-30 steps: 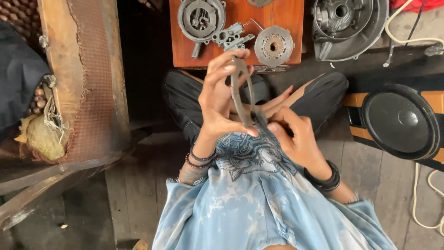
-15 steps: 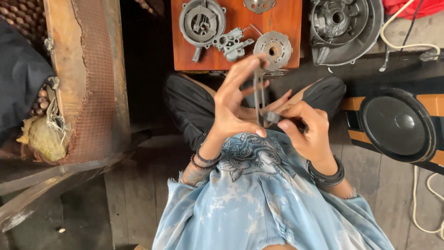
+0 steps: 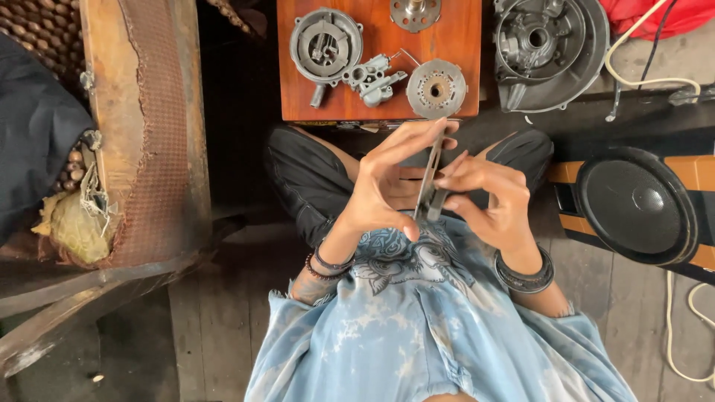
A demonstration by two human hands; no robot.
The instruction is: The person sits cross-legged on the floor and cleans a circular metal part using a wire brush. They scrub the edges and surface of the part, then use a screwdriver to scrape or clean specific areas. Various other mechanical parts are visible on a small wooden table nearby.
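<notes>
A reddish-brown wooden board (image 3: pixel 462 30) sits at twelve o'clock. Lying on it: a round grey metal housing (image 3: pixel 325 46) at its ten o'clock, a small grey carburettor-like casting (image 3: pixel 372 74) just right of that, a toothed round plate (image 3: pixel 436 88) at its five o'clock edge, and a flanged shaft piece (image 3: pixel 414 10) at the top. The dark plank floor (image 3: pixel 216 327) carries a large engine cover (image 3: pixel 547 52) at one o'clock and a black round speaker (image 3: pixel 637 205) at three o'clock.

Over the last second my hands (image 3: pixel 439 190) have closed together around the thin metal tool (image 3: pixel 430 182), which has swung from tilted to nearly upright.
</notes>
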